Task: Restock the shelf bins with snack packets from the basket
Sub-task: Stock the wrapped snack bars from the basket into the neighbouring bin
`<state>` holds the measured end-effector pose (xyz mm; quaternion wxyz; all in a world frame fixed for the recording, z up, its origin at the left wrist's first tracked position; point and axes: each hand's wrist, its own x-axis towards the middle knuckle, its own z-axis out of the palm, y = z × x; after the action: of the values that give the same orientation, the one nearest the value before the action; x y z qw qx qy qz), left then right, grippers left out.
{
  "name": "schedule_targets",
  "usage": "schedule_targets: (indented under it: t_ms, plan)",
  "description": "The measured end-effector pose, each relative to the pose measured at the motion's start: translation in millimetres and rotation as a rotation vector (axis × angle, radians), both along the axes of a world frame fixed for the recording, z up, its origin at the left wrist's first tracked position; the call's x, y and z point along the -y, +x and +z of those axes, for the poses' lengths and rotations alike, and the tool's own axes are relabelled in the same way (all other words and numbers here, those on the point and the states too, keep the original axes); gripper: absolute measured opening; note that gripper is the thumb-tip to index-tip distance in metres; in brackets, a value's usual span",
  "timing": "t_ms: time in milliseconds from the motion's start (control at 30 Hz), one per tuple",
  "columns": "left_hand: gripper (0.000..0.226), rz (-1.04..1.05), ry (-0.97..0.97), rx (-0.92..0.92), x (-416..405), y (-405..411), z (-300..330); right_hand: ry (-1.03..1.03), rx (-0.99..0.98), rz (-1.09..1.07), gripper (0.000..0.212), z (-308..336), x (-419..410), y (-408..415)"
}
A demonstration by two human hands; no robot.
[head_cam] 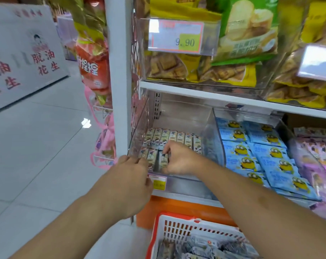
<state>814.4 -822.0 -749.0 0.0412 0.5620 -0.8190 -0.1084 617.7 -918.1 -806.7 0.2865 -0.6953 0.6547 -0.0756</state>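
Note:
A clear plastic shelf bin [210, 126] holds rows of small grey-beige snack packets [174, 136] along its back and front left. My right hand [179, 158] reaches into the bin's front and pinches one upright packet [163, 160] between thumb and fingers. My left hand [132, 176] is at the bin's front left corner, its fingertips on the packets [152, 159] there, fingers curled; its grip is hidden. Below, an orange and white basket [179, 228] holds several dark grey packets [205, 246].
The neighbouring bin holds blue cartoon packets [261, 156], then purple ones [315, 161] at far right. The upper shelf [214, 94] carries yellow and green biscuit bags behind a 9.90 price tag [177, 36]. A white upright [119, 75] and hanging bags [93, 58] stand left; tiled floor [37, 146] beyond.

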Motion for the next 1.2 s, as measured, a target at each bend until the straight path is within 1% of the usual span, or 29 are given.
schedule_targets:
  t_ms: [67,167,233,367,500,533,567,633,667,733,800,833,900,967,1033,1100,1167,1200]
  plan:
    - [0.015,0.002,-0.013,0.000,1.6,-1.5,-0.4,0.005,-0.011,0.010,0.052,-9.8,4.8,3.5]
    - [0.017,0.012,-0.007,-0.019,5.2,-2.5,-3.8,-0.062,-0.036,0.013,0.051,-11.5,7.1,5.9]
    - [0.016,0.008,-0.006,-0.015,7.0,-2.1,-6.5,-0.062,-0.052,0.023,0.050,-13.3,7.1,7.7]
    - [0.017,-0.005,-0.012,-0.035,4.3,-1.6,-7.4,-0.067,-0.037,0.039,0.055,-13.6,3.7,4.4]
    - [0.022,-0.031,-0.043,-0.146,-7.0,-2.3,-1.3,-0.122,0.018,0.024,0.058,7.2,-21.3,-6.2]
    - [0.026,-0.046,-0.060,-0.175,-11.8,-3.4,2.2,-0.173,0.046,-0.002,0.053,13.0,-31.3,-9.5]
    - [0.028,-0.059,-0.076,-0.200,-16.2,-4.5,5.3,-0.243,0.095,-0.038,0.044,18.1,-43.0,-13.7]
    - [0.026,-0.080,-0.095,-0.258,-27.1,-8.2,12.4,-0.401,0.274,-0.124,0.019,28.7,-75.2,-22.7]
    - [0.021,-0.088,-0.081,-0.285,-32.7,-10.5,13.7,-0.447,0.365,-0.156,0.012,32.5,-95.5,-27.6]
    - [0.015,-0.109,0.014,-0.267,-41.5,-16.1,5.9,-0.462,0.460,-0.154,0.012,32.2,-139.2,-35.5]
    - [0.020,-0.140,0.161,-0.137,-51.4,-22.9,-13.8,-0.384,0.460,-0.116,0.014,15.4,-180.1,-41.0]
    - [0.024,-0.160,0.238,-0.059,-55.7,-26.7,-27.9,-0.322,0.430,-0.112,0.014,-0.8,-196.6,-43.4]
    - [0.039,-0.182,0.397,0.068,-67.9,-34.4,-58.2,-0.150,0.340,-0.127,0.012,-39.7,-226.7,-44.7]
    - [0.056,-0.147,0.551,0.148,-79.3,-38.1,-91.2,0.057,0.262,-0.129,0.010,-83.8,-248.9,-42.1]
    - [0.079,-0.064,0.692,0.177,-88.2,-37.6,-124.8,0.245,0.198,-0.052,0.017,-124.5,-263.7,-34.0]
    - [0.095,0.028,0.795,0.168,-89.8,-31.5,-159.2,0.356,0.148,0.034,0.032,-157.6,-269.9,-21.5]
    - [0.106,0.100,0.899,0.122,-89.5,-26.6,-185.6,0.447,0.164,0.040,0.045,-182.6,-271.0,-7.3]
    - [0.110,0.129,0.937,0.081,-89.2,-26.2,-194.1,0.531,0.213,-0.001,0.051,-193.4,-270.3,-1.7]
